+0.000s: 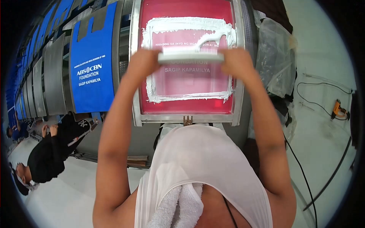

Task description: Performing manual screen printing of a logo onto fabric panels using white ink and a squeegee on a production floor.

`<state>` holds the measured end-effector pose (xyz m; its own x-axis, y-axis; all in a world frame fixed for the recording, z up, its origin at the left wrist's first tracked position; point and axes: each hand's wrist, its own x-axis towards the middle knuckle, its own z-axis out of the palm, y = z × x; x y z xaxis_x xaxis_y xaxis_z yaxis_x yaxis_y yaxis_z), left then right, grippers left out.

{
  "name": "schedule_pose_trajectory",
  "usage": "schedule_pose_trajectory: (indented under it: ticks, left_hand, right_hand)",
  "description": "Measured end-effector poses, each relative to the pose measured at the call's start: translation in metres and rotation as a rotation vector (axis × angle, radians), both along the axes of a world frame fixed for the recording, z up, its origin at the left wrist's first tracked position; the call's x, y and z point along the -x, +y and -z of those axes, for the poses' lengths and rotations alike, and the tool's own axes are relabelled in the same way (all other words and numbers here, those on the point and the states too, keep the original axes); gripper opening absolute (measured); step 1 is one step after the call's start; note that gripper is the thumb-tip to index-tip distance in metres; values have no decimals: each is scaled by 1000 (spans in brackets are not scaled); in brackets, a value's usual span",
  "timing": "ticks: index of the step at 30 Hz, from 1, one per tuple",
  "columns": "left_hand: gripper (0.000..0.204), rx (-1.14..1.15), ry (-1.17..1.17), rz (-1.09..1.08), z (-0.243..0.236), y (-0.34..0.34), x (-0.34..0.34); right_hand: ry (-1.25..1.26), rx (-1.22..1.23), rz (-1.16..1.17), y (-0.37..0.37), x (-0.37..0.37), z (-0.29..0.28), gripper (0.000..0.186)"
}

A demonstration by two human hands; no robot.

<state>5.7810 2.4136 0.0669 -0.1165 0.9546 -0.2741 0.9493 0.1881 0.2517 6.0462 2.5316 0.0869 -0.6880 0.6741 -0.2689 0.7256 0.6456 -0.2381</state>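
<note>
Both ends of a pale squeegee (pixel 190 57) are gripped, the left end by my left hand (pixel 145 62) and the right end by my right hand (pixel 236 62). It lies crosswise over a pink-red printing screen (pixel 186 108) set in a metal frame (pixel 240 76). Thick white ink (pixel 182 23) forms a rough rectangle on the mesh, heaviest along the far side. A curved smear of it reaches down toward the squeegee's right half. Pale lettering shows through the mesh around the squeegee; what lies under the screen is hidden.
Left of the frame, a blue printed fabric piece (pixel 92 72) lies on a long row of boards. Clear plastic sheeting (pixel 274 57) hangs close on the right. An orange heat gun (pixel 338 110) and black cables (pixel 304 178) lie farther right. Another person (pixel 45 155) in black is at lower left.
</note>
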Motion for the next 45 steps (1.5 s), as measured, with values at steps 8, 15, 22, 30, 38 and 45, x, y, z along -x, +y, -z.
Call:
schedule_pose_trajectory:
  ticks: [8, 15, 22, 30, 38, 45]
  left_hand:
    - [41, -98, -173, 5, 42, -137, -64]
    - [32, -214, 126, 39, 57, 58, 32]
    - [39, -45, 33, 64, 5, 31, 19]
    - [43, -295, -126, 36, 45, -143, -64]
    - [26, -186, 68, 14, 40, 66, 30]
    - [41, -178, 14, -5, 6, 105, 58]
  right_hand:
    - [265, -148, -9, -128, -44, 34, 37]
    - [-46, -158, 22, 56, 35, 48, 32]
    - [-51, 0, 1, 28, 13, -1, 44]
    - [220, -59, -32, -130, -50, 35, 34]
    - [-43, -141, 11, 64, 38, 46, 30]
    - [-59, -17, -167, 145, 71, 9, 41]
